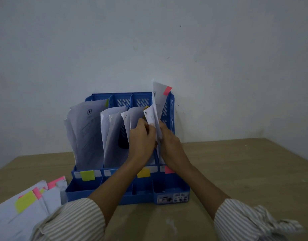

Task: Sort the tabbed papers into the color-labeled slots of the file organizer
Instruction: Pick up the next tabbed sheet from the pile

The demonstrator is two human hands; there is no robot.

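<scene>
Sorting partly done: the blue file organizer point(127, 171) already holds papers in its slots, while a pile of tabbed papers point(26, 206) waits on the table point(236, 171) at left. Both hands reach over the rightmost, pink-labeled slot, the right hand point(168, 140) gripping a pink-tabbed paper point(159, 101) standing in it. The left hand point(141, 136) pinches neighbouring sheets aside.

My workplace, an office-like desk corner: a blue plastic file organizer point(168, 108) with colour-labelled slots stands on a plain wooden table point(245, 171) against a bare, scuffed pale wall point(149, 40); tabbed papers point(24, 206) lie stacked beside it.
</scene>
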